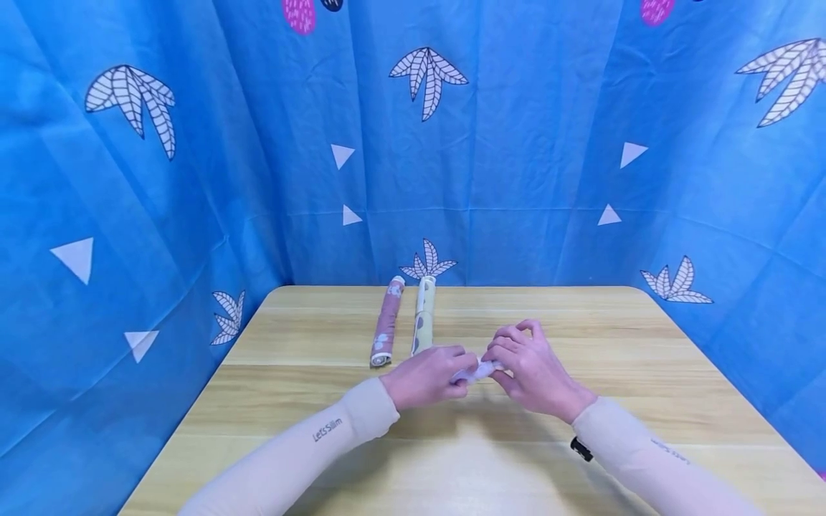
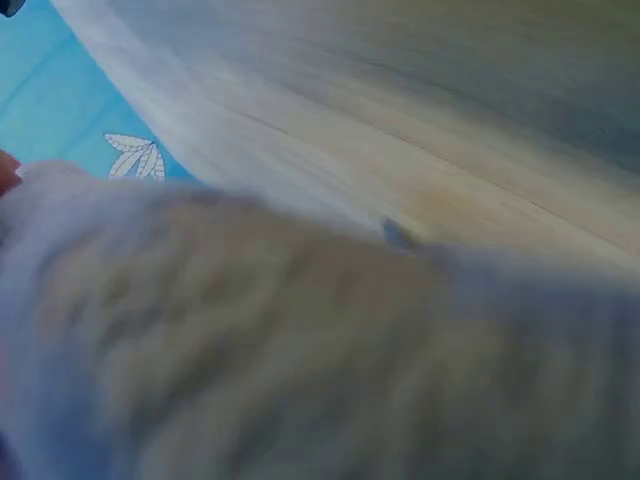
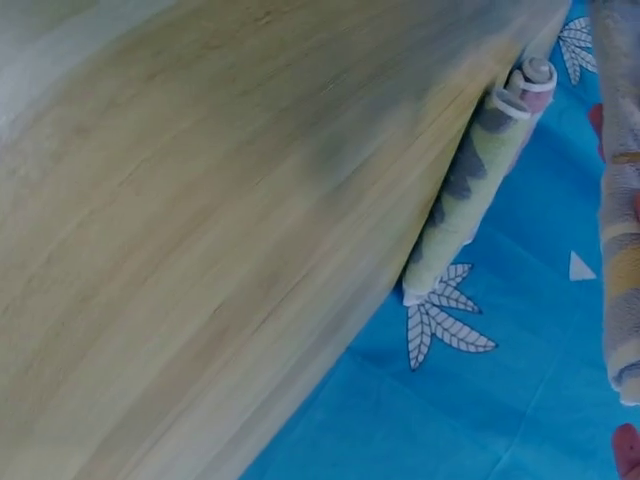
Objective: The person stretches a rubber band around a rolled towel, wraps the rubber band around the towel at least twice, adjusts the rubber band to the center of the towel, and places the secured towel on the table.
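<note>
Between my two hands, above the middle of the table, is a pale rolled towel (image 1: pixel 480 370). My left hand (image 1: pixel 429 376) grips its left end with curled fingers. At the other end my right hand (image 1: pixel 532 373) pinches it between thumb and fingers. The right wrist view shows a striped towel roll (image 3: pixel 622 230) with grey and yellowish bands at the right edge, fingertips (image 3: pixel 627 450) beside it. Beyond the left hand lie a pink flowered towel roll (image 1: pixel 388 319) and a yellow-green one with grey patches (image 1: pixel 423 315). Blurred cloth fills the lower left wrist view.
The wooden table (image 1: pixel 297 408) has its far edge against a blue patterned curtain (image 1: pixel 516 143), which also hangs at both sides. The two towel rolls stand side by side, lengthwise, near that far edge. A black band (image 1: pixel 581 449) shows at the right wrist.
</note>
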`<action>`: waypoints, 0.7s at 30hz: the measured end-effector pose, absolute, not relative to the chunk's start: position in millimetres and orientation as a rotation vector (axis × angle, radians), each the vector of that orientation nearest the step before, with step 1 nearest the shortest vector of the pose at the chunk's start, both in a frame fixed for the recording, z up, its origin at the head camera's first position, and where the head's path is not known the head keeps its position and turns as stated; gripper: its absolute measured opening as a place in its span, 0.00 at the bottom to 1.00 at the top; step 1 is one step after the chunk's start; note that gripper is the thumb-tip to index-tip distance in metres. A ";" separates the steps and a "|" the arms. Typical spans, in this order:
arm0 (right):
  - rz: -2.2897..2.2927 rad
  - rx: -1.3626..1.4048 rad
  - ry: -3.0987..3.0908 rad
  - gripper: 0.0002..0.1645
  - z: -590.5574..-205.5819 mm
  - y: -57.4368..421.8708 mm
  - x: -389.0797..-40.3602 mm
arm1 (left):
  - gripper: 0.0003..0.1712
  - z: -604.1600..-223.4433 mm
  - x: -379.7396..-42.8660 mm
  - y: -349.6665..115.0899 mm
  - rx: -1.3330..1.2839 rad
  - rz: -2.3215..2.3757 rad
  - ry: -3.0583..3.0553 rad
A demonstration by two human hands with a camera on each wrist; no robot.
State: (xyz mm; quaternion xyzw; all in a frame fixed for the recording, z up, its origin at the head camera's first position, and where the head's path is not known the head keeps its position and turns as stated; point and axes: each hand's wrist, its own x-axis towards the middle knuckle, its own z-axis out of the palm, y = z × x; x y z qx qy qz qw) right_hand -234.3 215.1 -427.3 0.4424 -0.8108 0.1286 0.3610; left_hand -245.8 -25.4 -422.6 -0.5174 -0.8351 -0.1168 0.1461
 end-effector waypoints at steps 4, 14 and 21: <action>0.347 1.114 -2.102 0.14 -425.7 214.2 -237.0 | 0.06 -427.6 -246.8 -29.4 -1.455 -0.332 -2.385; 0.602 0.969 -2.199 0.13 -421.5 229.7 -239.4 | 0.13 -435.1 -240.5 -44.5 -1.216 -0.424 -2.479; 0.813 0.875 -2.396 0.12 -417.6 228.6 -231.5 | 0.11 -428.9 -235.4 -39.7 -1.158 -0.553 -2.633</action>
